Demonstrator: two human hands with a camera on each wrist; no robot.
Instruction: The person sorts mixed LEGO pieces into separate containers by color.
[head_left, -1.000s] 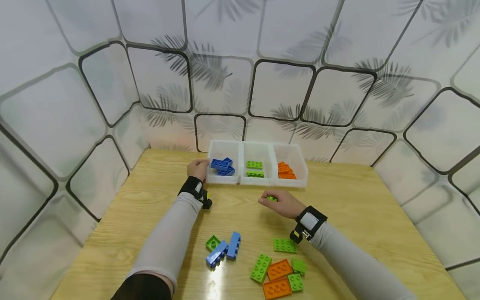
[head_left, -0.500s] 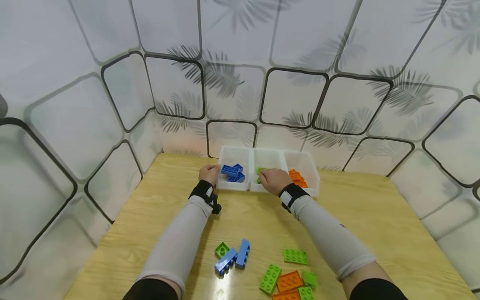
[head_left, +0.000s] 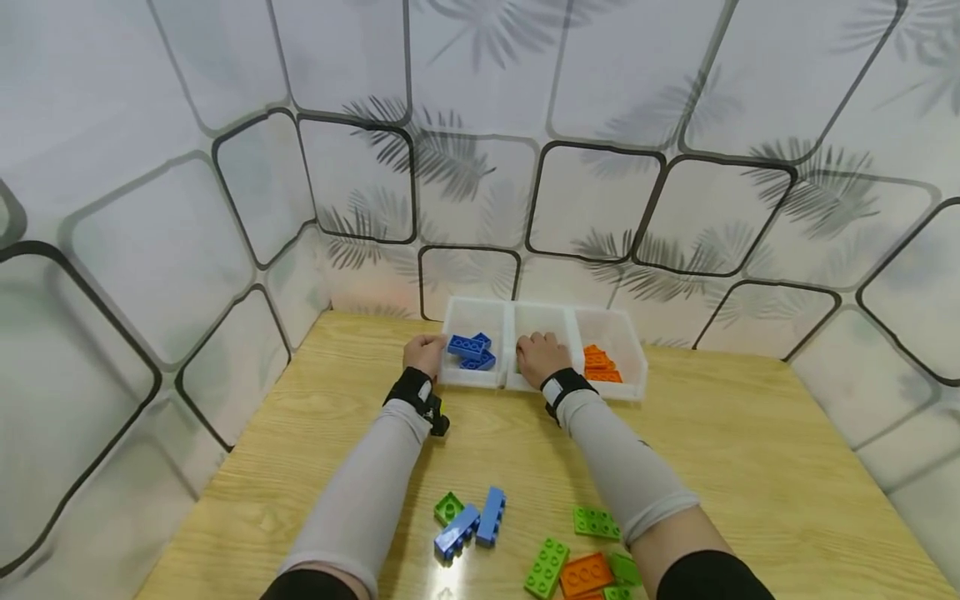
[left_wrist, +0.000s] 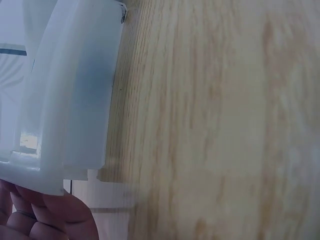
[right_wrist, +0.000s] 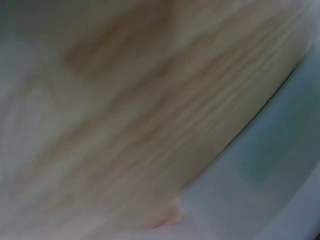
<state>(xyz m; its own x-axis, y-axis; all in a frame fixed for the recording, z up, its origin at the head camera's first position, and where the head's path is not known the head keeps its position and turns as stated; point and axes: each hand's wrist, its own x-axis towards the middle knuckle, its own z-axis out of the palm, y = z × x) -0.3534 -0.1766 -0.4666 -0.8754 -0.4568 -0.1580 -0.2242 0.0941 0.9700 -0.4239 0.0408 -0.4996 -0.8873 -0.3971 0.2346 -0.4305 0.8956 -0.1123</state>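
A white three-part tray (head_left: 617,390) stands toward the back of the table. My left hand (head_left: 424,353) grips its left end; in the left wrist view, curled fingers (left_wrist: 42,212) sit under the rim. Blue bricks (head_left: 466,347) lie in the left compartment, orange bricks (head_left: 600,363) in the right one. Over the middle compartment is my right hand (head_left: 542,358), fingers bent down inside it and covering most of the green there. I cannot tell whether they still hold a brick. The right wrist view is blurred, showing the tray's wall (right_wrist: 260,175) and the tabletop.
Nearer me, two blue bricks (head_left: 491,517) lie beside a small green brick (head_left: 448,507). Further right are loose green bricks (head_left: 547,567) and orange bricks (head_left: 587,574), partly beside my right forearm. A patterned curtain (head_left: 480,200) encloses the table's back and sides.
My right hand has carried a green brick from the tabletop up and forward into the middle compartment. My left hand has stayed at the tray's left end. The head view has shifted slightly.
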